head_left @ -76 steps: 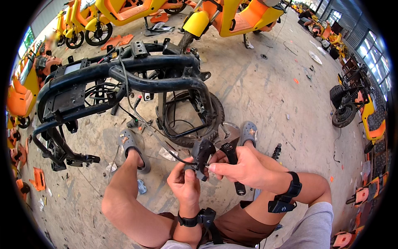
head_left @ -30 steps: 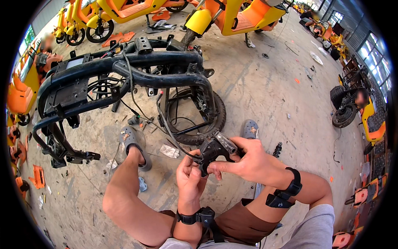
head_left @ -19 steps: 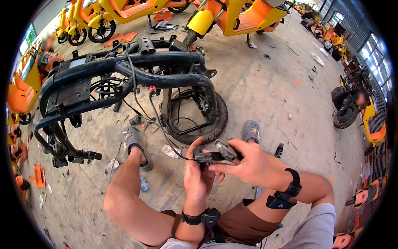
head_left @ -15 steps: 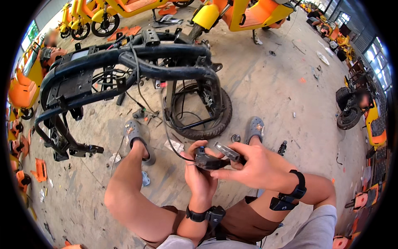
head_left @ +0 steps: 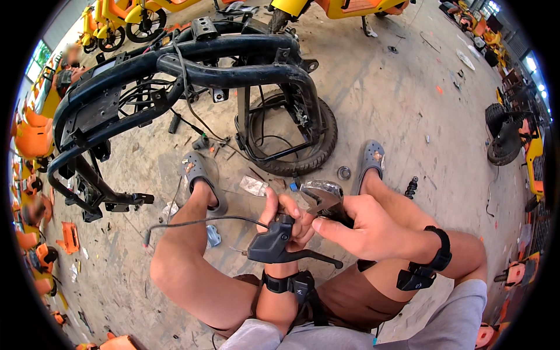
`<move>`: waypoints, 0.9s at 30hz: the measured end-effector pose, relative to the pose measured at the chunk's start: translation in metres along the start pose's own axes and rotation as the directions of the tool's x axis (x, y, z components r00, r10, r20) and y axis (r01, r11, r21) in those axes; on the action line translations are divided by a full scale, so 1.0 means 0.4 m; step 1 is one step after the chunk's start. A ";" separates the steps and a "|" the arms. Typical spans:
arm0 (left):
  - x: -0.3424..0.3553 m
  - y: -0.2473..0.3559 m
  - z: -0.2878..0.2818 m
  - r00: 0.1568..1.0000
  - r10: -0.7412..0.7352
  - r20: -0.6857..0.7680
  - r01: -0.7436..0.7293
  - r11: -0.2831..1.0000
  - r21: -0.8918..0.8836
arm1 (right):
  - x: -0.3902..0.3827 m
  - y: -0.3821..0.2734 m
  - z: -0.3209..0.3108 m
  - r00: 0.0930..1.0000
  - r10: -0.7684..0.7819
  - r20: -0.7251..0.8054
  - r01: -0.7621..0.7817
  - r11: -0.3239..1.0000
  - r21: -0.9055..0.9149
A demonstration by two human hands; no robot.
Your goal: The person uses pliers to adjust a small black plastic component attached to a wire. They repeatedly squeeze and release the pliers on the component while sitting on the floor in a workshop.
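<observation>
My left hand (head_left: 300, 227) is closed around a black brake lever (head_left: 271, 244) between my knees. The lever's blade points right, and a thin black cable (head_left: 204, 220) runs from its body to a loose end on the left. In my right hand (head_left: 379, 227) is an adjustable wrench (head_left: 324, 198), its worn metal head close to the left fingers. Whether the wrench touches the brake lever I cannot tell. Part of its handle is hidden by my right fingers.
Ahead stands a bare black scooter frame (head_left: 233, 73), with a wheel (head_left: 326, 137) beneath it. A metal ring (head_left: 343, 172), a small spring shock absorber (head_left: 412, 187) and a crumpled wrapper (head_left: 254, 185) lie on the floor. Yellow-orange scooters (head_left: 350, 7) stand farther off.
My left hand has turned the brake lever, so its blade and loose cable end now show. The wrench has rotated in my right hand. The head view has shifted slightly.
</observation>
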State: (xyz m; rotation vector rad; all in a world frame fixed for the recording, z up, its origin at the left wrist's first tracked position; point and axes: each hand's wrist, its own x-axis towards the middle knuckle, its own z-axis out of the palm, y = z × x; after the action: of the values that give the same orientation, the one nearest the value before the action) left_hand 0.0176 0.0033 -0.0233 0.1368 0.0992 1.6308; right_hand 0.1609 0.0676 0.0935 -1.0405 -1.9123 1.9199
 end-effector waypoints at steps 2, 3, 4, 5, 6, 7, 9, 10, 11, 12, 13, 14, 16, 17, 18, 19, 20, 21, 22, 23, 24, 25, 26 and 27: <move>0.001 -0.003 -0.003 0.999 0.000 0.035 0.000 1.000 -0.001 | 0.003 0.008 0.001 0.999 -0.041 -0.017 0.041 0.999 0.023; 0.002 -0.004 -0.004 1.000 -0.003 0.023 0.003 1.000 0.002 | 0.004 0.010 0.004 0.998 -0.044 -0.036 0.045 0.998 0.039; 0.003 -0.005 -0.004 1.000 -0.006 0.012 0.005 1.000 0.005 | 0.006 0.010 0.008 0.997 -0.048 -0.055 0.051 0.997 0.053; 0.006 -0.007 -0.003 1.000 -0.008 0.002 0.008 1.000 0.008 | 0.006 0.010 0.009 0.996 -0.052 -0.075 0.057 0.996 0.066; 0.010 -0.011 0.003 0.993 0.013 -0.118 -0.013 1.000 0.002 | 0.005 0.006 0.006 0.998 -0.010 -0.056 0.012 0.999 0.029; 0.015 -0.016 0.019 0.971 0.038 -0.235 -0.039 0.999 -0.002 | 0.005 -0.007 0.000 0.999 0.029 -0.035 -0.029 0.999 -0.012; 0.017 -0.014 -0.015 0.979 0.038 -0.201 -0.054 0.996 -0.075 | 0.008 -0.018 -0.006 0.996 0.086 0.013 -0.084 0.993 -0.089; 0.021 -0.017 -0.010 0.949 0.068 -0.307 -0.073 0.997 -0.003 | 0.012 -0.013 -0.011 0.994 0.105 0.037 -0.100 0.987 -0.124; 0.024 -0.021 -0.003 0.908 0.106 -0.407 -0.084 0.994 0.071 | 0.016 -0.005 -0.016 0.990 0.125 0.061 -0.114 0.981 -0.159; 0.027 -0.024 0.001 0.854 0.149 -0.498 -0.087 0.986 0.146 | 0.021 0.012 -0.016 0.992 0.119 0.047 -0.110 0.979 -0.173; 0.033 -0.022 0.010 0.859 0.161 -0.486 -0.070 0.977 0.201 | 0.027 0.035 -0.015 0.994 0.108 0.031 -0.101 0.977 -0.187; 0.037 -0.031 0.024 0.818 0.191 -0.542 -0.056 0.965 0.256 | 0.032 0.049 -0.013 0.995 0.097 0.014 -0.092 0.975 -0.202; 0.041 -0.055 0.069 0.722 0.264 -0.640 -0.019 0.931 0.364 | 0.034 0.049 -0.015 0.989 0.145 -0.001 -0.141 0.956 -0.256; 0.034 -0.052 0.069 0.780 0.259 -0.570 -0.025 0.923 0.385 | 0.034 0.042 -0.015 0.986 0.168 -0.017 -0.167 0.955 -0.246; 0.027 -0.042 0.063 0.843 0.193 -0.501 -0.006 0.937 0.349 | 0.035 0.036 -0.015 0.981 0.191 -0.033 -0.193 0.953 -0.235; 0.018 -0.025 0.053 0.896 0.130 -0.424 0.013 0.948 0.317 | 0.031 0.035 -0.016 0.987 0.161 -0.021 -0.162 0.974 -0.161; 0.015 -0.013 0.038 0.938 0.061 -0.343 0.042 0.957 0.285 | 0.030 0.034 -0.018 0.993 0.117 -0.018 -0.117 0.991 -0.062; 0.018 -0.003 0.025 0.971 0.018 -0.239 0.033 0.978 0.206 | 0.029 0.033 -0.019 0.997 0.072 -0.019 -0.071 0.997 0.037; 0.018 -0.001 0.033 0.964 0.061 -0.258 0.005 0.968 0.250 | 0.030 0.033 -0.020 0.999 0.029 -0.019 -0.026 0.990 0.136; 0.016 0.001 0.046 0.955 0.105 -0.276 -0.021 0.956 0.293 | 0.038 0.043 -0.026 0.999 -0.028 0.016 0.026 0.988 0.155; 0.016 0.002 0.054 0.945 0.149 -0.291 -0.045 0.941 0.335 | 0.034 0.033 -0.031 1.000 0.010 0.020 -0.013 0.990 0.138; 0.010 0.015 0.033 0.977 0.150 -0.149 -0.094 0.941 0.326 | 0.027 0.012 -0.034 0.998 0.052 0.027 -0.055 0.991 0.122; 0.004 0.025 0.020 0.985 0.148 -0.090 -0.106 0.925 0.365 | 0.024 -0.005 -0.038 0.995 0.093 0.033 -0.096 0.990 0.107; 0.000 0.035 0.012 0.989 0.143 -0.030 -0.119 0.908 0.403 | 0.025 -0.014 -0.041 0.991 0.130 0.041 -0.132 0.989 0.073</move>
State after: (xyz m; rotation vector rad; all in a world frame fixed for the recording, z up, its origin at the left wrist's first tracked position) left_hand 0.0044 0.0023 -0.0165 0.4175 0.4809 1.7327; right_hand 0.1620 0.0872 0.0974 -1.1425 -1.8164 2.0784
